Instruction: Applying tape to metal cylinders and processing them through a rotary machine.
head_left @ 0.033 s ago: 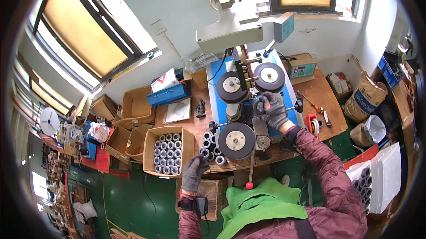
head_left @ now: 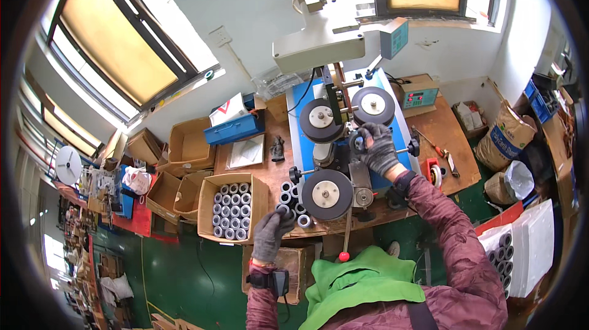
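My right hand [head_left: 379, 149], in a dark grey glove, closes round a dark round part [head_left: 357, 141] at the middle of a bench machine. Three black wheels surround it: one at left [head_left: 321, 119], one behind [head_left: 373, 105] and one in front [head_left: 326, 194]. My left hand [head_left: 273, 232], gloved too, curls over the near edge of a group of metal rings [head_left: 285, 197] on the table. Its fingers seem closed on one ring, mostly hidden by the glove. A cardboard box [head_left: 262, 192] beside that hand holds rows of similar rings.
A red-knobbed lever [head_left: 344, 256] sticks out from the machine's front. Blue case [head_left: 233, 130] and cardboard boxes [head_left: 190, 127] stand at left. A control box [head_left: 419, 98], screwdriver [head_left: 434, 141] and tape dispenser [head_left: 434, 173] lie right. White foam boxes [head_left: 534, 244] stand lower right.
My left hand has shifted slightly up and right, and its fingers now cover the nearest ring. My right hand stays at the machine's middle part, with its fingers slightly shifted.
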`<state>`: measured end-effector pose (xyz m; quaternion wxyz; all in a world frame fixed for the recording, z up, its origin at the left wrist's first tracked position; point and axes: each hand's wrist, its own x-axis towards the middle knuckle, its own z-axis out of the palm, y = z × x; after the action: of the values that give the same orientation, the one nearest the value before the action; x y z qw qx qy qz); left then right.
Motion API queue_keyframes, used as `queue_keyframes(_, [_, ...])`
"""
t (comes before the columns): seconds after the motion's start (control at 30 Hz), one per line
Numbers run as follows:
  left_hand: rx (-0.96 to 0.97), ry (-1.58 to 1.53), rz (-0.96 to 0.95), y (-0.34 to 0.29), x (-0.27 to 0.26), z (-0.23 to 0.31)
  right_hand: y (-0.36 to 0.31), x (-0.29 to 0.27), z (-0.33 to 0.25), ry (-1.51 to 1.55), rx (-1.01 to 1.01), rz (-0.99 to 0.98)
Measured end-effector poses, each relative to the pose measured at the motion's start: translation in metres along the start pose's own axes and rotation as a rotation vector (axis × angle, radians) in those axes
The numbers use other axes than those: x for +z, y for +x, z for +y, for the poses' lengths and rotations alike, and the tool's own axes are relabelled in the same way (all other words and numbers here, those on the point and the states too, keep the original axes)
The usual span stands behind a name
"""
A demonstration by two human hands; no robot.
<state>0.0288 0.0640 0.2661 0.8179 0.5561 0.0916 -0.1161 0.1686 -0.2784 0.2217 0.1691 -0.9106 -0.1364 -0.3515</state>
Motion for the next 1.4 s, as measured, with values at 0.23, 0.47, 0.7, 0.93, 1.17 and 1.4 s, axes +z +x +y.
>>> queue_keyframes(0.23, [-0.08,-0.016,-0.253,0.067,0.108,0.01,0.042,0.006,0.011,0.009,0.033,-0.092])
queue_keyframes(0.47, [-0.271,-0.404,-0.215,0.174,0.164,-0.052,0.054,-0.007,0.019,-0.14,-0.152,-0.21])
queue_keyframes(0.7, [-0.209,-0.258,-0.43,0.221,0.206,-0.037,0.047,-0.003,0.039,-0.065,-0.125,-0.197])
queue_keyframes(0.93, [-0.386,-0.486,-0.435,0.194,0.18,-0.031,0.051,-0.013,0.047,-0.022,-0.243,-0.254])
queue_keyframes(1.17, [0.123,-0.166,0.123,0.059,0.026,0.009,0.06,-0.023,0.068,-0.041,-0.235,-0.356])
queue_keyframes(1.4, [-0.813,-0.225,-0.255,-0.011,0.048,-0.169,0.065,-0.02,0.068,-0.058,-0.269,-0.403])
